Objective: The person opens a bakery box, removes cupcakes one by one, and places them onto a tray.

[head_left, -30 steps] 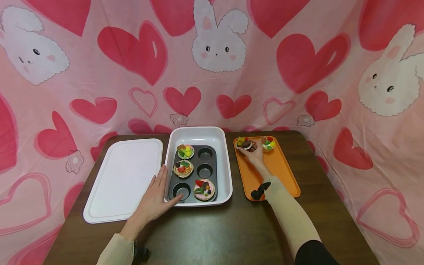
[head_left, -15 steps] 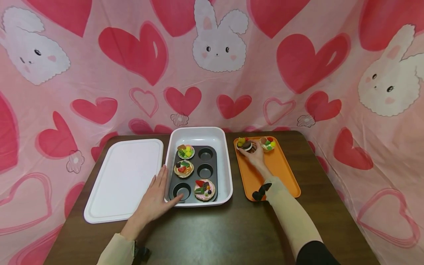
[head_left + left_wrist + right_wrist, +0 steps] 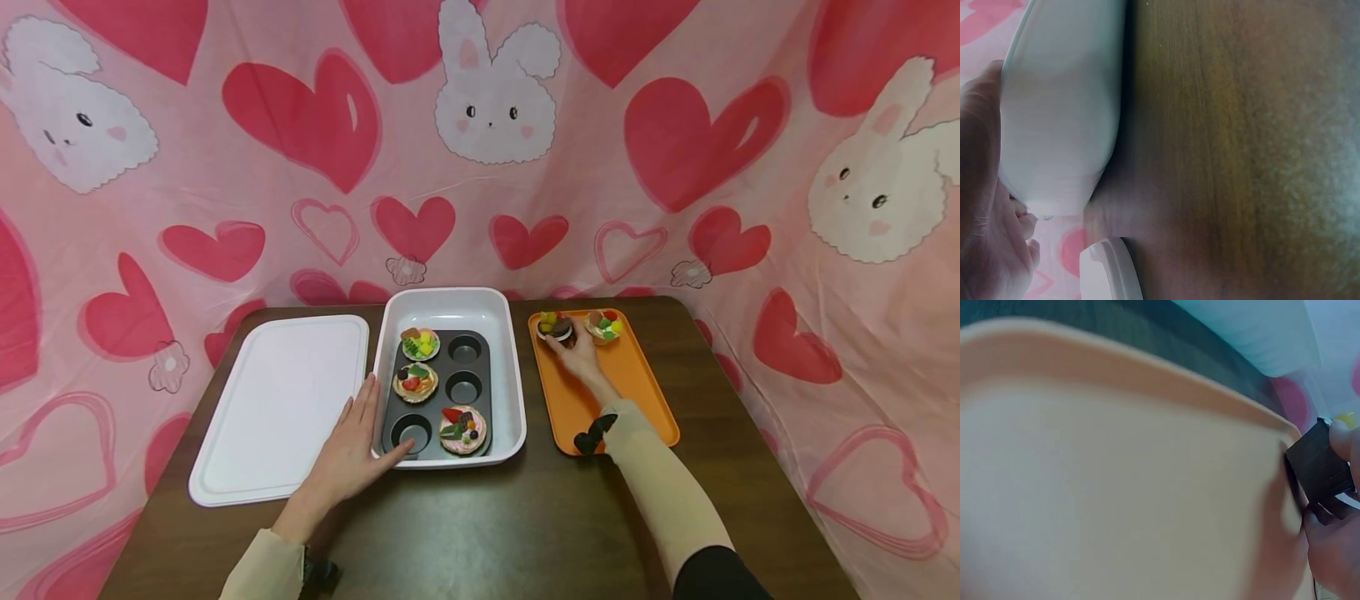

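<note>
At the far left corner of the orange tray, my right hand pinches a dark brown toy cupcake with yellow-green and red toppings. In the right wrist view the dark ridged cup looks tilted between thumb and fingers, close over the tray. Just right of that hand sits a toy fruit tart. My left hand rests at the front left corner of a white tub, fingers straight, thumb over the rim. Inside the tub lies a dark muffin pan bearing three toy tarts.
Left of the tub lies a flat white lid, partly under my left hand. The brown table reaches back to a pink curtain printed with hearts and rabbits. The tub's tall side stands between the lid and the orange tray.
My right fingers have drawn in a little around the dark cupcake, which has hardly shifted. The left hand stays where it was.
</note>
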The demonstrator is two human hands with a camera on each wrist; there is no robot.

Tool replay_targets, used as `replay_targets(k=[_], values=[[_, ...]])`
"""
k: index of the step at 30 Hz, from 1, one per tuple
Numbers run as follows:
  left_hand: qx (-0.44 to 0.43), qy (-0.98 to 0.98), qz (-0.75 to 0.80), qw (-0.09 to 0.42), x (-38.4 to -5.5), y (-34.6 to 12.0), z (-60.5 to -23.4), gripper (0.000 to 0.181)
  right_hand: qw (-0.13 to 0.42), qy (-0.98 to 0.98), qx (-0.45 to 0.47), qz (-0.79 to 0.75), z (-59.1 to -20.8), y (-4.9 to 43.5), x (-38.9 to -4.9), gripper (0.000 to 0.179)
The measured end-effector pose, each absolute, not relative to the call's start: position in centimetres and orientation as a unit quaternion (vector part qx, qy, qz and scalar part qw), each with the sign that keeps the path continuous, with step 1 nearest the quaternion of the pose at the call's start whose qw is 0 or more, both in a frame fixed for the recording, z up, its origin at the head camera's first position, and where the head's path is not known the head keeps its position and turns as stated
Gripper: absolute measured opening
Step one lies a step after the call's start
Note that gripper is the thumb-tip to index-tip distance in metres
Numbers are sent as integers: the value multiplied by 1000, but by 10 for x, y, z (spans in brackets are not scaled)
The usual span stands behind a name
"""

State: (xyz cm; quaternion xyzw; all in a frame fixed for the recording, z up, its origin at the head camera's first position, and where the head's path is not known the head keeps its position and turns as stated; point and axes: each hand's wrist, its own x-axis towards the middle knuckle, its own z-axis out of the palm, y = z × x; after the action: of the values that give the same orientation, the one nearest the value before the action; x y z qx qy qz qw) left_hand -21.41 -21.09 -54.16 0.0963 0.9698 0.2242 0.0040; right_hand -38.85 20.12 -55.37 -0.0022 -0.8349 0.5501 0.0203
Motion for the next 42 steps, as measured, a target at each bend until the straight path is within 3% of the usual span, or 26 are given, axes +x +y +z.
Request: replay_targets(k=[15, 26, 34, 42], values=[[96, 970, 222, 4, -216, -211, -543, 123, 58, -904, 69, 418, -566, 221, -383, 81], [95, 970, 223, 5, -216, -211, -543, 123, 33, -893, 52, 446, -560, 226, -376, 72], [95, 970, 225, 2, -215, -212, -542, 123, 3, -909, 36, 415, -549, 225, -364, 91], [92, 970, 224, 6, -215, -211, -542, 123, -12, -915, 8, 403, -571, 236, -361, 128]])
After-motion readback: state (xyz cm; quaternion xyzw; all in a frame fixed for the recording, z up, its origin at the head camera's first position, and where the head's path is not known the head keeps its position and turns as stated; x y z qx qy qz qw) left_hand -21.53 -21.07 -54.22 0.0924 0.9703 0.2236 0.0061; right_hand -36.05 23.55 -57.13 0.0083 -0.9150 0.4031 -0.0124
